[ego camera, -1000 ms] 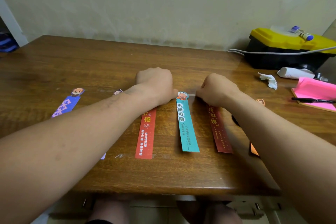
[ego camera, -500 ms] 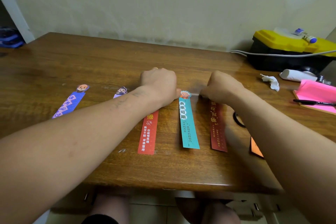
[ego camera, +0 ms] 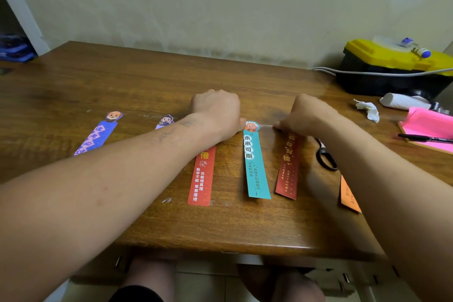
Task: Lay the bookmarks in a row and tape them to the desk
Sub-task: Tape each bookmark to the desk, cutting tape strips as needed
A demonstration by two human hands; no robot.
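Note:
Several bookmarks lie in a row on the wooden desk (ego camera: 147, 76): a blue one (ego camera: 98, 136), a purple one (ego camera: 164, 122) mostly under my left forearm, a red one (ego camera: 201, 175), a teal one (ego camera: 255, 165), a dark red one (ego camera: 287, 167) and an orange one (ego camera: 348, 195) partly under my right arm. My left hand (ego camera: 217, 111) and my right hand (ego camera: 304, 115) are fisted on either side of the teal bookmark's top. A strip of clear tape (ego camera: 266, 126) stretches between their fingertips across that top.
Black scissors (ego camera: 324, 154) lie by my right forearm. At the right stand a yellow and black toolbox (ego camera: 392, 68), a white roll (ego camera: 404, 102), a crumpled tissue (ego camera: 369, 110) and pink paper (ego camera: 431, 127) with a black pen (ego camera: 424, 138). My knees show under the desk's front edge.
Both hands stay at the teal bookmark's top with the tape between them. The view has shifted slightly, showing more of the purple bookmark's head.

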